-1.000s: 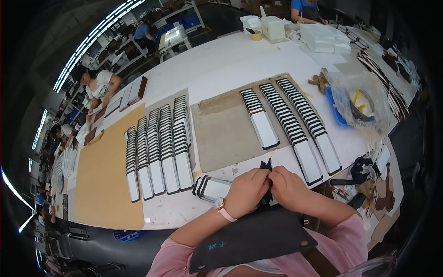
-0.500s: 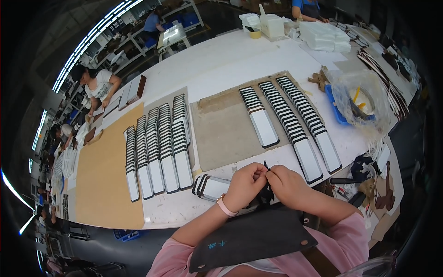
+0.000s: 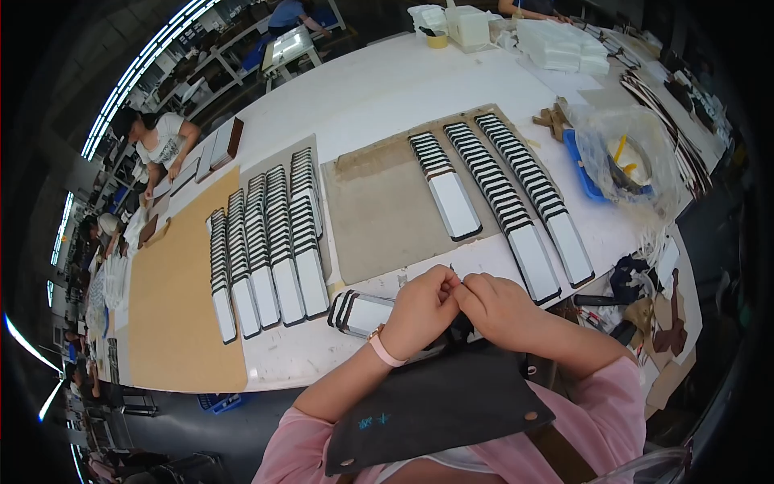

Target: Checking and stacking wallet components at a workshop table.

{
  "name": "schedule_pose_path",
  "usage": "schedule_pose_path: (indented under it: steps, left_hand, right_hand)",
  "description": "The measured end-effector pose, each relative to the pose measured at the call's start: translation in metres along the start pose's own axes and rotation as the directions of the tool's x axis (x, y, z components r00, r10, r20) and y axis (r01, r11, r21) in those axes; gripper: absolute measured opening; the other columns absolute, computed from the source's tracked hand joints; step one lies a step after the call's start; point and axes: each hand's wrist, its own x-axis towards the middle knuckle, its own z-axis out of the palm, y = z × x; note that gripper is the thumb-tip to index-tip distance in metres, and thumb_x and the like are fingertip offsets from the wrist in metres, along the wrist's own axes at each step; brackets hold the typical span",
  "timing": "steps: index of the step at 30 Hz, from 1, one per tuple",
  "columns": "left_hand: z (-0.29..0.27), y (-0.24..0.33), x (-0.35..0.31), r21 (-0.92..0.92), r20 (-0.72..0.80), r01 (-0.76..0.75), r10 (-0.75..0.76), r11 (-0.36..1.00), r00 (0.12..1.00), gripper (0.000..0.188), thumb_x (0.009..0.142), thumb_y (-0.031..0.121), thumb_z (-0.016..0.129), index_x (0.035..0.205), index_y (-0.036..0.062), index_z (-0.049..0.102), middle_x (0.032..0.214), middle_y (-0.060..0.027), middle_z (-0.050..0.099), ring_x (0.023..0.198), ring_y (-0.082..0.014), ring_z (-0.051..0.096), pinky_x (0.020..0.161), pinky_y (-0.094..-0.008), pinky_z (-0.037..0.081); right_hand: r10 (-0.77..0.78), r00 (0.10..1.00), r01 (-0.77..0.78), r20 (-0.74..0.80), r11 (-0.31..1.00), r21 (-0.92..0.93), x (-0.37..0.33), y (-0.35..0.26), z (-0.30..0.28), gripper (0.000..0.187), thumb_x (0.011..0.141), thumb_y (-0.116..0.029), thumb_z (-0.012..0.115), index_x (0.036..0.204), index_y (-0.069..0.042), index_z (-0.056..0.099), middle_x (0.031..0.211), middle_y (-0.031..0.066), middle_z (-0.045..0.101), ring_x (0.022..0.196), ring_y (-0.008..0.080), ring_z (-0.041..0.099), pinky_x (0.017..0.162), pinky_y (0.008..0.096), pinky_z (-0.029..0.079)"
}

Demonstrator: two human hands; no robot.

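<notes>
My left hand and my right hand meet fingertip to fingertip above the front edge of the table. Both are closed in a pinch. What lies between the fingers is too small and hidden to name. Under them shows some dark, crumpled material, largely covered by my hands. Beside my left wrist lies a short stack of white, black-edged flat pieces, partly behind that hand. Just beyond my right hand ends a long overlapping row of the same white pieces with black rims.
More overlapping rows stand at left, beside a tan board. A grey board bears a shorter row. At right are a blue tray with a plastic-wrapped bowl, and scraps. A co-worker sits far left.
My hands stay pinched together and have shifted slightly; the black bit that showed between the fingertips is now mostly hidden. The whole view has tilted a little, moving the table upward.
</notes>
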Motion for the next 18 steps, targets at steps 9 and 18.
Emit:
schedule_pose_path:
  steps: [9,18]
  left_hand:
    - [0.003,0.012,0.0,0.334,-0.088,-0.21,0.252,0.919,0.964,0.018,0.079,0.005,0.069,0.095,0.001,0.063,0.084,-0.0142,0.066,0.073,-0.0282,0.066,0.066,-0.0351,0.053]
    - [-0.003,0.005,0.003,-0.03,0.038,-0.045,0.046,0.999,0.998,0.009,0.089,0.004,0.061,0.096,-0.0007,0.058,0.086,-0.0075,0.063,0.072,-0.0132,0.062,0.063,-0.0272,0.05]
  right_hand:
    - [0.079,0.997,-0.077,-0.009,0.988,0.137,-0.006,0.007,0.011,0.043,0.072,-0.004,0.064,0.112,0.006,0.053,0.099,0.0167,0.054,0.075,0.0296,0.062,0.058,0.0351,0.054]
    - [0.447,0.891,-0.377,0.081,0.628,0.68,-0.018,0.004,0.015,0.028,0.083,0.008,0.058,0.107,-0.001,0.046,0.096,0.0158,0.055,0.076,0.0275,0.063,0.068,0.0348,0.053]
